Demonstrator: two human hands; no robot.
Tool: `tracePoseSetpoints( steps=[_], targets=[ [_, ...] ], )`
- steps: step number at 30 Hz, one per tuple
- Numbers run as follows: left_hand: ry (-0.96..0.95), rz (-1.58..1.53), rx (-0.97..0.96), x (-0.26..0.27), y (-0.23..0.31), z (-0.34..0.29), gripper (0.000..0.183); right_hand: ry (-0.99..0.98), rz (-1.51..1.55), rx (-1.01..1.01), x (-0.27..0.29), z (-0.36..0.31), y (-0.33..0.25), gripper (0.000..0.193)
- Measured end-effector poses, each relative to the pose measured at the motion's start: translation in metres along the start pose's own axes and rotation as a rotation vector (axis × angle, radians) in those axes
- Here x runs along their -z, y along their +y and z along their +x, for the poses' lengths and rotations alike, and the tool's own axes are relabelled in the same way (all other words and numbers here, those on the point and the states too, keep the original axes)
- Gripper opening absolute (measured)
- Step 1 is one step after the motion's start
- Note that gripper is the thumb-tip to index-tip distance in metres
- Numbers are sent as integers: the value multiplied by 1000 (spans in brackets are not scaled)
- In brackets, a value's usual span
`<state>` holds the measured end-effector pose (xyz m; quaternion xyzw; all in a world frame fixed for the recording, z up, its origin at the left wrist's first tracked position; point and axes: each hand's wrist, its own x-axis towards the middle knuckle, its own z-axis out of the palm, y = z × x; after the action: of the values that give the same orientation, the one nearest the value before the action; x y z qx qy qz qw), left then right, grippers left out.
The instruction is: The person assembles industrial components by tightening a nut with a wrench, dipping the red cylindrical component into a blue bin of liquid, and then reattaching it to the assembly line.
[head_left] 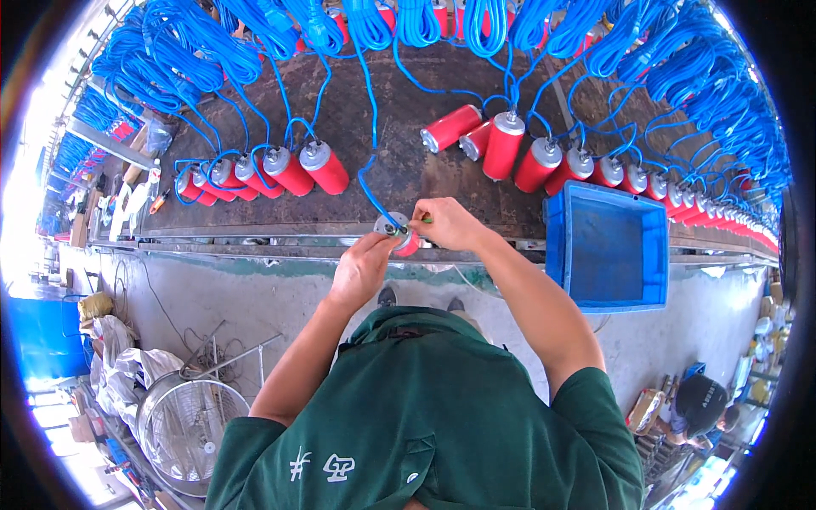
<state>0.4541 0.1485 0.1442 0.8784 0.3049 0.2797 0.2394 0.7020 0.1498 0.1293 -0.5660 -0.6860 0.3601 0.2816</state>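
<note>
At the table's near edge is a red cylinder with a grey metal cap. A blue cable runs from the cap back across the table. My left hand is closed at the cap's near left side, its fingertips pinched together; what they grip is too small to tell. To the right of the cap, my right hand pinches a thin green piece, whose kind I cannot make out. Part of the cylinder's body is hidden behind my left fingers.
Red cylinders with cables stand in a row at left and another at right. Coiled blue cables hang along the back. A blue plastic bin sits at the right edge. A floor fan and a person are behind me.
</note>
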Motion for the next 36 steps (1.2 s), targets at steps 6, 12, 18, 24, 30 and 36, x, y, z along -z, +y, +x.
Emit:
tracePoseSetpoints(
  steps=[6, 12, 18, 24, 30, 36],
  targets=[
    [-69, 78, 73, 0, 11, 5, 20, 110, 88, -150, -15, -5, -4, 28],
    [-182, -25, 247, -9, 20, 6, 23, 154, 193, -180, -20, -15, -6, 27],
    [-184, -197, 387, -11, 25, 6, 34, 150, 481, -366, -35, -25, -3, 31],
    [-273, -170, 224, -10, 36, 4, 50, 216, 775, -479, -51, -44, -19, 29],
    [-218, -133, 243, -18, 30, 3, 49, 224, 765, -523, -56, -50, -26, 29],
    [-192, -342, 336, -17, 19, 1, 49, 241, 1016, -500, -69, -59, -34, 24]
  ],
)
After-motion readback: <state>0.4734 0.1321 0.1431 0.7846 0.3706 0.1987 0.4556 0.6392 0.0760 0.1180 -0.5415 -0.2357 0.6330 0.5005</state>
